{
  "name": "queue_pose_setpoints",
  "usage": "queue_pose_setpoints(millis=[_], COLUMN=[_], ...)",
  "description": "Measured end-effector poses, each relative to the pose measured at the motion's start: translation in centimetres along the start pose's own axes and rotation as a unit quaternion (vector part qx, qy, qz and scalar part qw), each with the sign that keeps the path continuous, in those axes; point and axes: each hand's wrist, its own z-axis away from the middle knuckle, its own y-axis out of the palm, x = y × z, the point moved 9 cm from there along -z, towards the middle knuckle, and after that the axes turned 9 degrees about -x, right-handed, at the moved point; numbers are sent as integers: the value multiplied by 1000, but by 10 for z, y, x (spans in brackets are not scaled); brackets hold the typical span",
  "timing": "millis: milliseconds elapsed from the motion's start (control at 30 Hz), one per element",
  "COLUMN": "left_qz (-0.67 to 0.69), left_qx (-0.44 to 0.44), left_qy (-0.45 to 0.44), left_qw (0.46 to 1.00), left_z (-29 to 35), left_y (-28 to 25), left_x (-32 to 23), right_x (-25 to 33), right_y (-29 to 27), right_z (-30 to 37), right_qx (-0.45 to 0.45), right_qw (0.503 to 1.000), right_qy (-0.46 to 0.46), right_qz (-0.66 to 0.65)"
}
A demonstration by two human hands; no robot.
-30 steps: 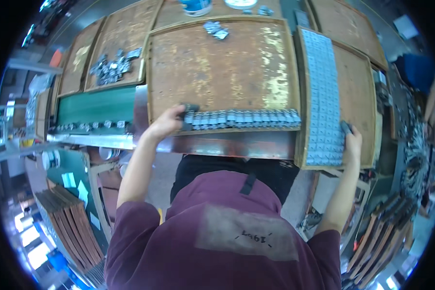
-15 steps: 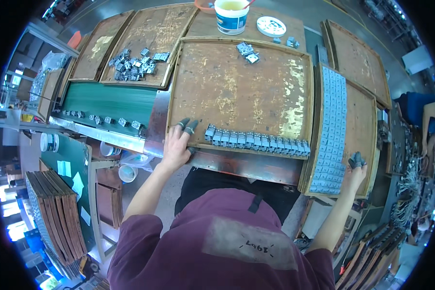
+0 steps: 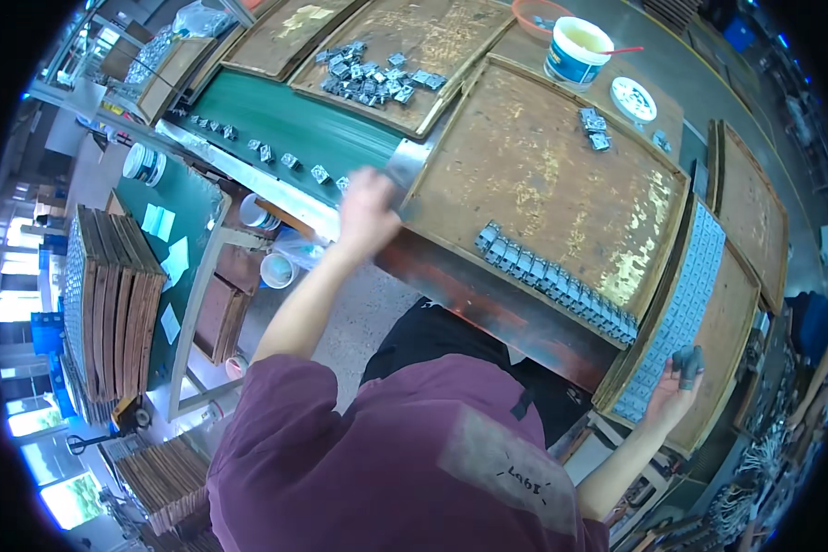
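My left hand is over the near edge of the green conveyor belt, beside a small metal block. Its fingers are smeared and partly hidden, so I cannot make out a grip. My right hand, with dark finger cots, hovers over the right wooden tray. Those fingers are loosely bent, the palm is turned up, and nothing shows in them. A column of pale blocks fills that tray's left part. In the middle tray, a row of metal blocks lines the near edge.
Several blocks are spaced along the belt. A heap of blocks lies in the tray behind it. A white-and-blue bucket and its round lid stand at the back. Stacked wooden trays are at the left.
My left hand has left the middle tray's near left corner for the belt. The view has turned left. My right hand stays by the right tray, palm now turned up.
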Motion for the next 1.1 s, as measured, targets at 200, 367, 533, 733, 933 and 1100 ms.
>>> queue_pose_setpoints(millis=[200,367,533,733,933,1100], left_qz=[-213,-176,551,730,732,698], left_qx=[210,167,137,212,300,350], left_qy=[-204,-167,-354,-217,-211,-209], left_qw=[932,956,743,613,574,588], left_z=[-21,-43,-23,20,46,56], left_y=[14,10,17,-1,6,4], left_x=[118,83,-19,-178,-226,-255], right_x=[-4,-1,-1,-15,28,37], right_y=[38,89,139,220,215,210], right_z=[14,47,90,147,166,169], right_qx=[58,41,119,284,286,299], right_qw=[994,993,986,951,810,771], right_qy=[-43,-25,-16,52,-303,-356], right_qz=[79,107,116,110,412,434])
